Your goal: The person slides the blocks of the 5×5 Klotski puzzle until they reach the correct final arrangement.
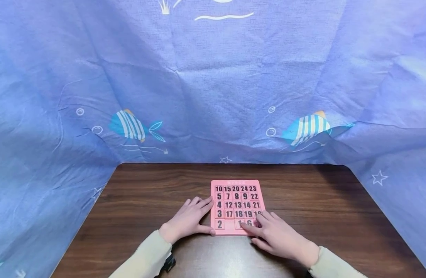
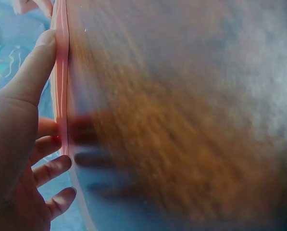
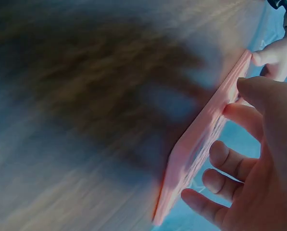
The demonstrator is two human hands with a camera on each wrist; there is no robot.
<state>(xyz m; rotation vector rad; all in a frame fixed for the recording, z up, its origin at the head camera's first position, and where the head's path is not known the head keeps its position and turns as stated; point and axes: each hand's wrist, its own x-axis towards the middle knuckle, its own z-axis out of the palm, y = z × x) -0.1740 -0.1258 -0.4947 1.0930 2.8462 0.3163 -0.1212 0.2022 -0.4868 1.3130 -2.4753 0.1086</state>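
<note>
A pink sliding number puzzle (image 1: 229,232) lies flat on the wooden table, its tiles carrying black numbers. The bottom row shows 2, a bare pink gap, then 1 and 6; the right hand covers that row's right end. My left hand (image 1: 190,218) rests along the puzzle's left side, thumb at the near corner and fingertips at the edge. In the left wrist view the thumb and fingers lie spread along the pink frame (image 2: 61,72). My right hand (image 1: 277,234) reaches over the near right corner, index fingertip on the 1 tile. Its other fingers are spread in the right wrist view.
The dark brown table (image 1: 157,185) extends around the puzzle on all sides. Behind it and at both sides hangs a blue cloth (image 1: 213,96) printed with striped fish and stars. A small black object (image 1: 169,262) shows by the left sleeve.
</note>
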